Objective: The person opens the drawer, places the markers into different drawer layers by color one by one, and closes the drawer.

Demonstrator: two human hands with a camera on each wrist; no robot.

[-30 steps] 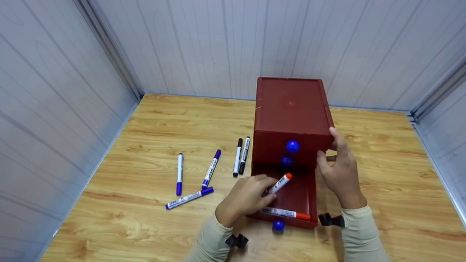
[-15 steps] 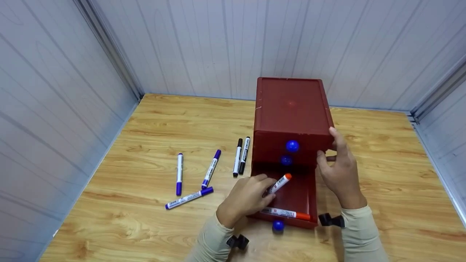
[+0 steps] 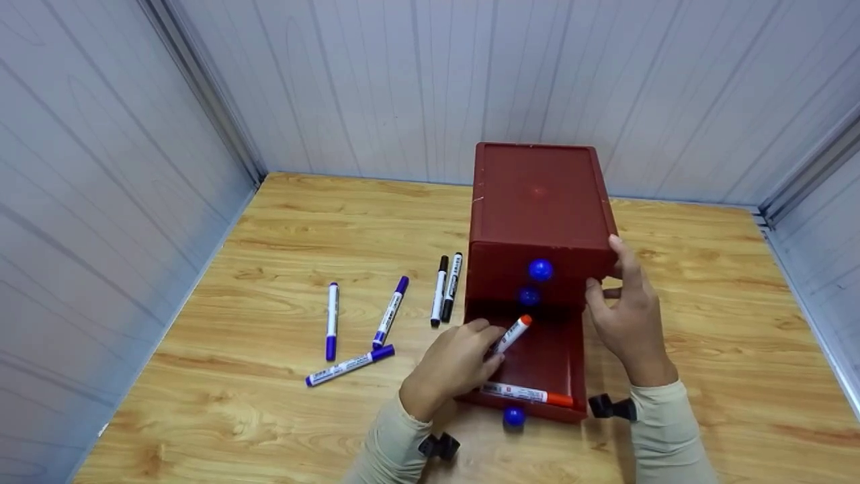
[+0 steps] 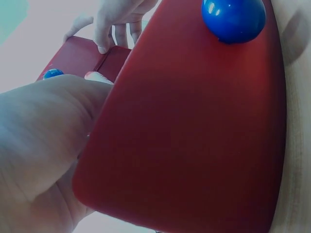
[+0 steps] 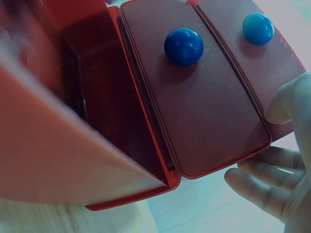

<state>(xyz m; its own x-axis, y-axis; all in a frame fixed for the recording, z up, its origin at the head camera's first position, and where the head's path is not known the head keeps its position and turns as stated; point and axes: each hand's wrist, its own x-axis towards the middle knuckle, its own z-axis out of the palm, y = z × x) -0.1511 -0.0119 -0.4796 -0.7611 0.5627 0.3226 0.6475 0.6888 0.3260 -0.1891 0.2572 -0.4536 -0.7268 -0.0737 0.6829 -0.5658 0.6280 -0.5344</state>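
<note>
A dark red drawer cabinet [image 3: 537, 191] stands on the table, its bottom drawer [image 3: 552, 363] pulled out. My left hand [image 3: 451, 363] reaches over that drawer's left wall and holds an orange-capped whiteboard marker [image 3: 513, 335], tilted with its cap up. A second orange-capped marker [image 3: 527, 394] lies along the drawer's front. In the left wrist view the drawer's front [image 4: 184, 131] covers part of my hand. My right hand [image 3: 630, 316] rests at the cabinet's right front corner. In the right wrist view its thumb touches an upper drawer front and the other fingers are spread beside the side wall.
Left of the cabinet lie two black markers [image 3: 439, 292] side by side and several blue-purple markers [image 3: 349, 365]. Round blue knobs [image 3: 541, 269] stick out of the drawer fronts. White panel walls [image 3: 376, 87] enclose the wooden table [image 3: 269, 269].
The held marker has shifted slightly left and up with my left fingers, its orange cap farther from the drawer's right wall. My right hand has stayed in place.
</note>
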